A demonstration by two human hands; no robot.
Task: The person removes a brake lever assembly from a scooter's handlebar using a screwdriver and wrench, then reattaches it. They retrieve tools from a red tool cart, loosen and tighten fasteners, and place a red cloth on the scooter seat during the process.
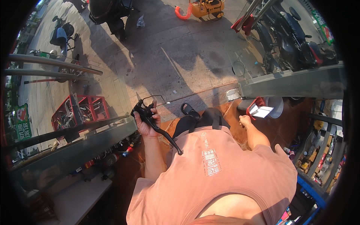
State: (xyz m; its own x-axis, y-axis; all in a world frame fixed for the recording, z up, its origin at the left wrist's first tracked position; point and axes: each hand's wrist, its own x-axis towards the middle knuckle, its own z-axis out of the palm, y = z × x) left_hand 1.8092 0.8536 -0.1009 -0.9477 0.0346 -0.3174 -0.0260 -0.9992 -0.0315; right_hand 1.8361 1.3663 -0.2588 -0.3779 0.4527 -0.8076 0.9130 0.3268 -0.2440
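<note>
A black brake lever assembly [145, 115] is in my left hand [148, 126], with my fingers wrapped round its body. Its long curved lever points down toward my shirt, and a thin wire with a pale tip sticks out on the far side. My right hand [245, 121] is closed at my right side, close to a red bag or cloth [256, 106]. White card-like pieces [262, 111] show at that red thing. Whether the right hand holds anything is hidden by its curled fingers.
Glass doors with metal frames [292, 80] stand open on both sides of the doorway. Outside are a red tool cart [80, 112], parked scooters [296, 37], an orange air compressor [208, 9] and a person in dark clothes [112, 15]. Shelves of parts [318, 153] line the right.
</note>
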